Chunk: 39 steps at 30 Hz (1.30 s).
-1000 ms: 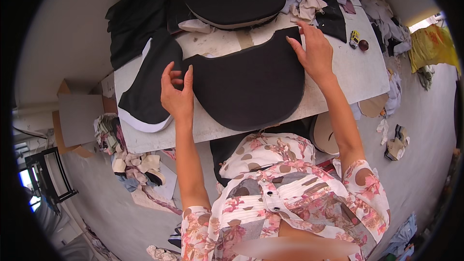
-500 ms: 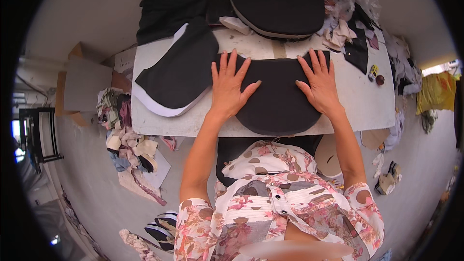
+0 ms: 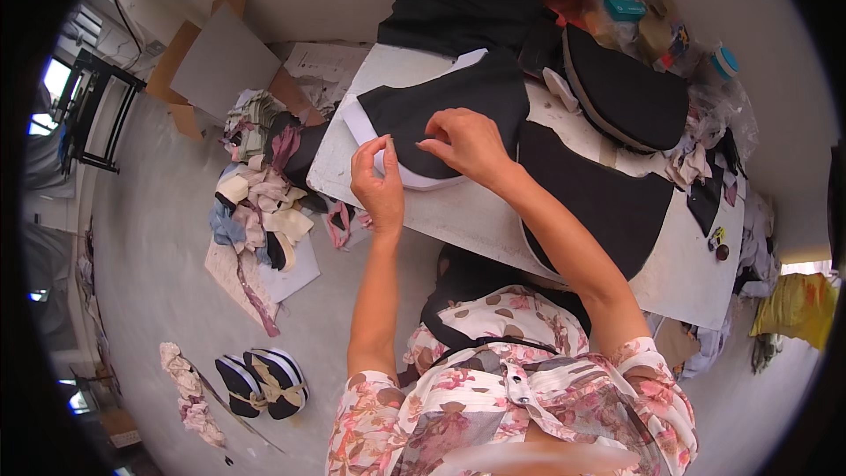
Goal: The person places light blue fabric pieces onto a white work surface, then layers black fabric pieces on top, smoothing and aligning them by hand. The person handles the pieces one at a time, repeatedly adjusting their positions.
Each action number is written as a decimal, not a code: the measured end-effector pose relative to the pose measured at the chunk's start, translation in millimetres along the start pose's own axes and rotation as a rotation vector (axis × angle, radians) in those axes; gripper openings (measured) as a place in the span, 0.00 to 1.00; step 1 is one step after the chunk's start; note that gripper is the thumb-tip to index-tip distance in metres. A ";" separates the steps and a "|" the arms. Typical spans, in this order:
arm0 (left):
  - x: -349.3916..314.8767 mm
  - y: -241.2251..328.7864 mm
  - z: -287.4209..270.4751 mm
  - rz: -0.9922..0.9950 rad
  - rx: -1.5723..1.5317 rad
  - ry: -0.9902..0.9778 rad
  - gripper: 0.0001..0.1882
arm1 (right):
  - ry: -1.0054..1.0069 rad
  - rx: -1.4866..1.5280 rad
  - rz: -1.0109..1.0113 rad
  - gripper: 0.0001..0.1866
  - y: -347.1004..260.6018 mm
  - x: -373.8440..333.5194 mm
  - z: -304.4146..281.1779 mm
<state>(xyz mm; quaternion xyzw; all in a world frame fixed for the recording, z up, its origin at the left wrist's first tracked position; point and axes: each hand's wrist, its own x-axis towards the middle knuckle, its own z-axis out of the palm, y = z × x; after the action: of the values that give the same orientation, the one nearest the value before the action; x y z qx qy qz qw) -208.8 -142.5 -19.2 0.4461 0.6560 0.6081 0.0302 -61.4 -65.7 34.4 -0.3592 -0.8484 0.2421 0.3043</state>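
A curved black fabric panel with a white backing [image 3: 420, 178] lies on the left part of the white table. My left hand [image 3: 379, 187] is at its near left edge, thumb and forefinger brought together at the white layer. Over the panel's black face is my right hand [image 3: 467, 145], fingers bent and thumb apart from them, nothing visible between. To the right, under my right forearm, a second black panel [image 3: 608, 198] lies flat, with no hand on it.
Stacked black half-round pieces [image 3: 630, 92] and a black fabric heap [image 3: 463, 0] lie at the table's back. Scraps crowd its right edge, beside a small dark ball [image 3: 722, 252]. Left of the table are a rag pile [image 3: 256, 203], a cardboard box [image 3: 225, 62] and tied bundles [image 3: 275, 383].
Both hands have left the right-hand black panel and moved left to the white-backed one. My view has turned left, so the table now looks slanted.
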 end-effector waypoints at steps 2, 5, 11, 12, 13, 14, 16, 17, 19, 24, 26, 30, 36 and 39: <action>11.2 -15.8 -8.4 -0.059 0.019 0.023 0.07 | 0.069 -0.073 -0.042 0.12 8.6 17.8 36.8; 19.8 -22.0 -18.8 -0.117 0.045 0.024 0.08 | 0.021 -0.259 -0.077 0.08 22.8 31.1 65.6; 32.9 -42.0 -7.6 0.048 0.125 0.007 0.10 | -0.053 -0.189 -0.022 0.06 29.0 35.1 62.5; 34.7 -48.5 -2.0 0.128 0.159 0.010 0.11 | -0.061 -0.178 -0.017 0.06 28.0 35.4 61.4; 37.9 -52.3 1.9 0.154 0.209 -0.077 0.16 | -0.067 -0.173 -0.008 0.07 27.4 36.0 60.1; 35.6 -54.6 6.5 0.157 0.291 -0.096 0.17 | -0.072 -0.167 0.002 0.07 27.0 35.9 58.8; 30.3 -54.5 17.2 0.165 0.457 -0.136 0.21 | -0.083 -0.126 0.049 0.08 26.8 36.0 55.2; 28.9 -58.0 16.8 0.104 0.484 -0.236 0.23 | -0.088 -0.089 0.086 0.08 27.1 36.1 52.7; 26.2 -58.3 17.3 0.087 0.554 -0.249 0.23 | -0.051 0.015 0.157 0.08 31.3 36.6 45.7; 26.2 -55.6 14.6 0.045 0.683 -0.308 0.23 | 0.033 0.724 0.353 0.10 64.4 40.8 -15.4; 26.4 -60.5 17.1 0.064 0.663 -0.304 0.23 | 0.141 0.913 0.329 0.09 70.5 38.0 -60.5; 25.9 -74.5 17.8 0.087 0.687 -0.277 0.23 | 0.237 1.220 0.153 0.09 82.6 24.7 -140.2; 30.4 -78.9 17.8 0.081 0.724 -0.309 0.22 | 0.339 1.257 -0.127 0.12 76.7 -14.4 -234.4; 33.0 -53.4 14.9 0.148 0.724 -0.247 0.22 | 0.370 1.156 -0.161 0.11 49.7 -34.8 -256.2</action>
<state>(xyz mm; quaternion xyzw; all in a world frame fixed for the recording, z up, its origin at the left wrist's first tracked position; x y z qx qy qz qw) -249.2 -103.1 -50.5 0.5439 0.7856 0.2795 -0.0945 157.8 -11.7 169.9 -0.1064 -0.5373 0.5732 0.6094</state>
